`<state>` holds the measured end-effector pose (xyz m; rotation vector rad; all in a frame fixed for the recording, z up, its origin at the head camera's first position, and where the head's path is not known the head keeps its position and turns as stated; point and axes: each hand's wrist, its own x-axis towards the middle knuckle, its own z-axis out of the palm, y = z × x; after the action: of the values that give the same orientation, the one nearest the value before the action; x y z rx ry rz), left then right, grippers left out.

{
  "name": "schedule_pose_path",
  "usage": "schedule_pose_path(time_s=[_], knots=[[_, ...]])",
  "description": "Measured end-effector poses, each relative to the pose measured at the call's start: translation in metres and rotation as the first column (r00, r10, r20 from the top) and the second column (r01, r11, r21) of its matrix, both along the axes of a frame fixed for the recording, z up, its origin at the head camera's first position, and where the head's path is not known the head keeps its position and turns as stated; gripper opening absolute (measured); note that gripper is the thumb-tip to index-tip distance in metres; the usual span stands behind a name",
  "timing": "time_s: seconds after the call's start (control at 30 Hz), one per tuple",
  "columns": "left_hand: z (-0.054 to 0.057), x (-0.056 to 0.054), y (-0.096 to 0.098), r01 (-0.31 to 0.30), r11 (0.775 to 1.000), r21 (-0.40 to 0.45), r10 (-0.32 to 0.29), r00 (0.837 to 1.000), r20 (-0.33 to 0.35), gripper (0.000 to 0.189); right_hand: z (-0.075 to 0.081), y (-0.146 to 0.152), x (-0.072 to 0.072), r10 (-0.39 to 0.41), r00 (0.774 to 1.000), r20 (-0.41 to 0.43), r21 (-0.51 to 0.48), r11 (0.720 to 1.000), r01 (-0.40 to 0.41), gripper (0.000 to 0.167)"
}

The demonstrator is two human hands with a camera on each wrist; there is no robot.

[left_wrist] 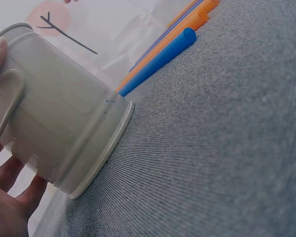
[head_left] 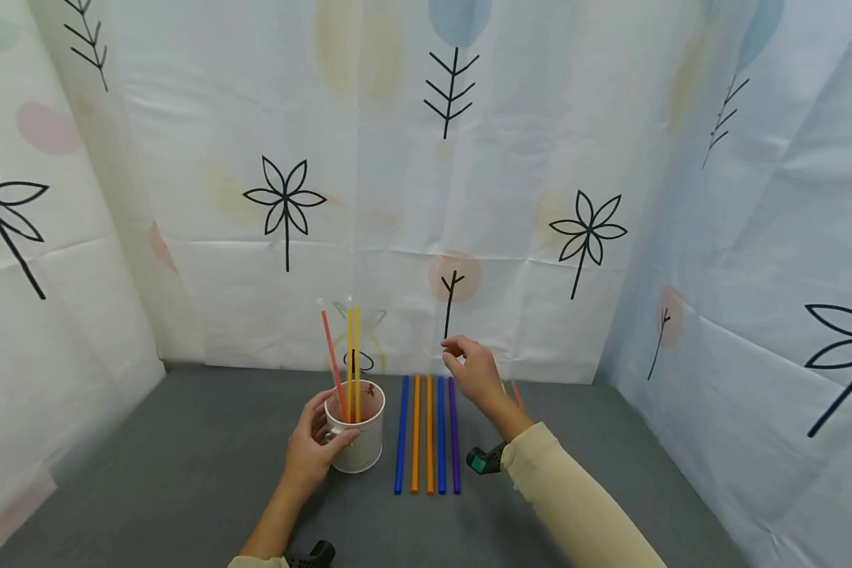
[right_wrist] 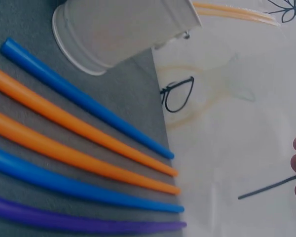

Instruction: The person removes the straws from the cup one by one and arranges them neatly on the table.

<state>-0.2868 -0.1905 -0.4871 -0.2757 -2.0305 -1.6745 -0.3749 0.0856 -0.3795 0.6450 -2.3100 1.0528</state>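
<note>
Topple and roll risks

Left hand (head_left: 314,450) wrapped round a white cylindrical handled mug (head_left: 366,448), upright on the grey fabric-topped bench (head_left: 184,473); three slim plastic-looking straws (head_left: 357,339), one red, two yellow, stand inside. A jerk of that grip might topple the tall load. Right hand (head_left: 474,374) near the far ends of five round plastic-looking tubes (head_left: 429,442), blue, orange, purple; fingers loosely bent, nothing seen between them. Tubes lie loose: a low-sweeping beige cloth sleeve (head_left: 575,497) could roll them.

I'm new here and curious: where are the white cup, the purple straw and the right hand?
White cup (head_left: 365,444), head view: outer wall, below the rim.
Purple straw (right_wrist: 86,225), right wrist view: middle of its visible length.
Right hand (head_left: 474,371), head view: middle of the hand.
</note>
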Motion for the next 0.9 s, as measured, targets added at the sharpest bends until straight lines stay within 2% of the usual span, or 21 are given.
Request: schedule_pose_path(time_s=[0.2,0.33,0.53,0.9], knots=[[0.000,0.000,0.000,-0.005,1.000,-0.001,0.005,1.000,-0.022,0.074,-0.007,-0.018,0.004,0.073,0.996,0.059,-0.079,0.995,-0.068,0.019],[0.000,0.000,0.000,-0.013,1.000,-0.013,0.013,1.000,-0.002,0.074,-0.012,-0.030,0.005,0.117,0.989,0.092,-0.116,0.988,-0.106,0.022],[0.001,0.000,0.001,0.002,1.000,-0.013,-0.002,1.000,0.002,0.077,-0.016,-0.048,0.009,0.137,0.979,0.153,-0.128,0.985,-0.117,0.027],[0.000,0.000,0.002,-0.015,1.000,0.005,0.015,1.000,0.000,0.077,-0.024,-0.073,0.015,0.189,0.950,0.250,-0.178,0.973,-0.146,0.039]])
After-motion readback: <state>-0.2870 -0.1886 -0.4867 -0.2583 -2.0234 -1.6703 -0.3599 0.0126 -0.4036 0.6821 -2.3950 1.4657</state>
